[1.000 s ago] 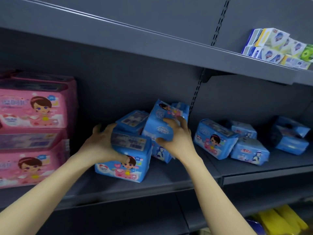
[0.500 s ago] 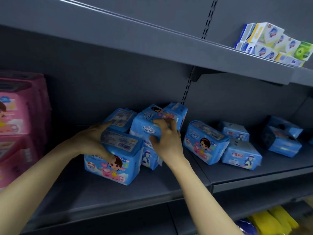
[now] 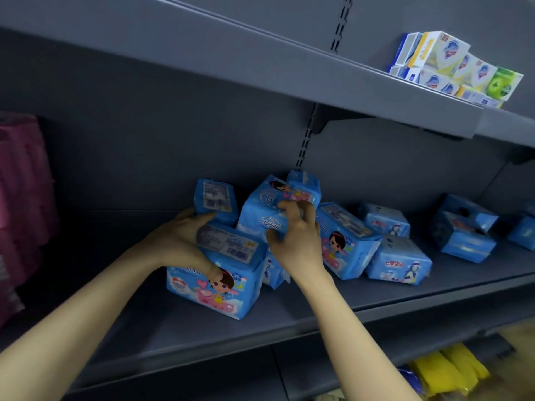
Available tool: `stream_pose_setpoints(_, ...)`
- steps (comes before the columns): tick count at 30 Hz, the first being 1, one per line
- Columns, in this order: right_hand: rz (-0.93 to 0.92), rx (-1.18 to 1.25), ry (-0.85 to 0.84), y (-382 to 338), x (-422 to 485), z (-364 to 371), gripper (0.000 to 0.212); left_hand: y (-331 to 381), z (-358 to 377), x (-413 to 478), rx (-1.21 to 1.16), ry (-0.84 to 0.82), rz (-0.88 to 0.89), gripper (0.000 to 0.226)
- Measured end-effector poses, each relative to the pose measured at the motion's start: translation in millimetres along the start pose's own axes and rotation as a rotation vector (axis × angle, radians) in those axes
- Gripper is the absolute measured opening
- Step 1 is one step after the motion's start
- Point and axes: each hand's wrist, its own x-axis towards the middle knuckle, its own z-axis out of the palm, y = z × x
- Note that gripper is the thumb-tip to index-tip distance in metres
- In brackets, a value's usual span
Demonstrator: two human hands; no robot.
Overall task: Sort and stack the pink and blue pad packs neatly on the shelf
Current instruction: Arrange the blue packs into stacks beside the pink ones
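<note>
Pink packs blurred, cut off, well left of front blue pack; shelf holds both. Left hand grips front blue pack; right hand clutches tilted blue pack just behind it

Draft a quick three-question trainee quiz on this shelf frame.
1. True or false: the left hand holds the front blue pack, the right hand the tilted blue pack.
2. The pink packs are: A) left of the hands, B) right of them, C) on the floor.
3. Fill in: the small boxes sit on the shelf ___ the hands.
Key: 1 true; 2 A; 3 above.
</note>
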Motion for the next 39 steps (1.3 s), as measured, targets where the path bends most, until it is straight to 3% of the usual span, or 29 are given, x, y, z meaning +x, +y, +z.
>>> stream_pose_setpoints(7,0.057,-0.042,0.047,28.9,3.4,-14.7,0.052,42.0,19.5,10.7,-0.048,-0.043,0.104,0.14)
stream_pose_setpoints(13,0.078,-0.038,0.091,56.8,6.0,-31.3,0.052,76.1,42.3,25.0,-0.073,-0.007,0.206,0.121)
stream_pose_setpoints(30,0.216,-0.004,0.059,103.4,-8.3,-64.4,0.07,129.4,76.0,59.8,-0.045,0.129,0.165,0.116)
stream_pose_setpoints(39,0.227,-0.05,0.076,101.0,-11.7,-63.9,0.066,131.8,81.4,55.5,-0.063,0.187,0.144,0.115)
